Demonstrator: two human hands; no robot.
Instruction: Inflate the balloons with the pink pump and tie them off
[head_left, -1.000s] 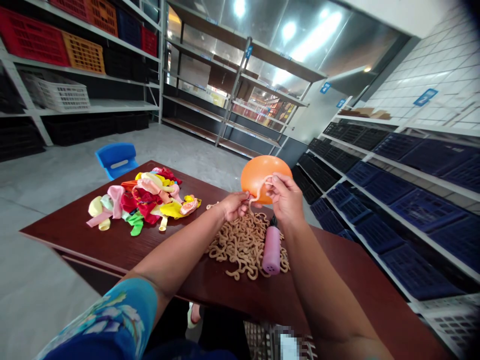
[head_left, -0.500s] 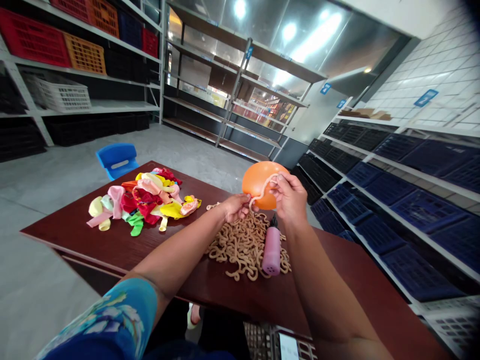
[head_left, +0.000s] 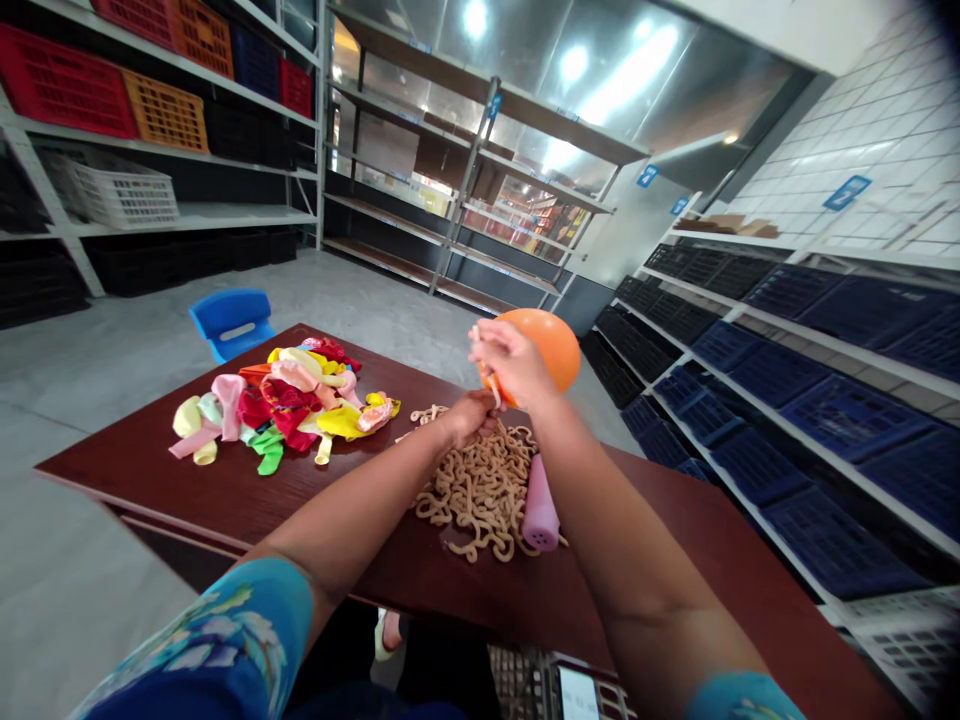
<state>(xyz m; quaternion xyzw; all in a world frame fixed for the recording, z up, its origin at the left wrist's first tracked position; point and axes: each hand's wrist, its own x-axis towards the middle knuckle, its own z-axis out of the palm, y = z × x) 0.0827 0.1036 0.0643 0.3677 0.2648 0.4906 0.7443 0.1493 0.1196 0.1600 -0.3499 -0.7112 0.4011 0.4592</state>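
My left hand (head_left: 474, 418) is closed in a pinch at the neck of an inflated orange balloon (head_left: 551, 345), with a bit of tan cord at its fingertips. Above it, my right hand (head_left: 514, 360) crosses in front of the balloon, fingers bent around the same tan cord (head_left: 476, 338). The right hand hides part of the balloon and much of the cord. Beneath both hands lies a heap of curly tan cords (head_left: 476, 490). A pink hand pump (head_left: 541, 505) rests on the heap's right side, its nozzle end hidden by my right forearm.
Uninflated balloons in many colours (head_left: 289, 400) are piled on the left of the dark red table (head_left: 375, 560). Beyond its far left edge stands a blue chair (head_left: 232, 322). Shelves with blue crates (head_left: 806, 500) run along the right. A phone (head_left: 577, 692) lies below the table's front edge.
My right hand has moved left, bringing the cord over to the balloon's neck, and now covers part of the balloon. The left hand stays nearly in place. The balloon has shifted slightly right and up.
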